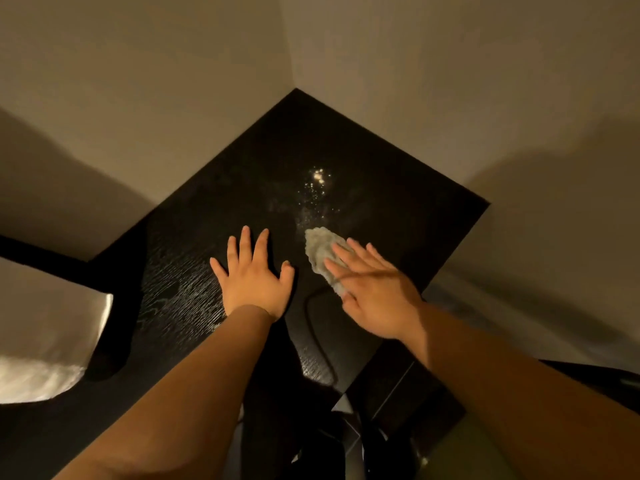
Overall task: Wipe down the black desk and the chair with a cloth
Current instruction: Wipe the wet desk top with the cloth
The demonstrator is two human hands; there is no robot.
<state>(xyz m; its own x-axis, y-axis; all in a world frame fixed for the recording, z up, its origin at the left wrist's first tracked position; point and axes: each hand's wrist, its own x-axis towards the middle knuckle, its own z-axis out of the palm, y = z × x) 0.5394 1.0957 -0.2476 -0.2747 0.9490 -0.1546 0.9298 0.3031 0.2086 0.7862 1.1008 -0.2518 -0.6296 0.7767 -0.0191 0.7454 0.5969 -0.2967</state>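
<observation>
**Right hand flat on a cloth, mid-wipe on the desk**

The right hand (375,289) lies on a crumpled pale cloth (320,247) with straight fingers, pressing it against the black desk (381,188) rather than clutching it. The hand is slightly blurred. The cloth sticks out past the fingertips, toward the corner where two walls meet.

Just beside this hold, on the thumb side, the left hand (254,277) rests palm down on the desk. Its fingers are spread and it holds nothing. Just beyond the cloth's far tip, a patch of droplets (317,183) glints on the dark surface. Behind the pressing hand, near the wrist, a thin dark cable (317,337) curves back to the desk's near edge.

This looks like the desk-wiping step, and the wet patch ahead seems not yet cleared. The next move likely calls for pushing the cloth forward through the droplets with steady downward pressure, keeping the heel of the hand off the cable. No chair can be made out: the shapes below the near edge are too dark to tell.
</observation>
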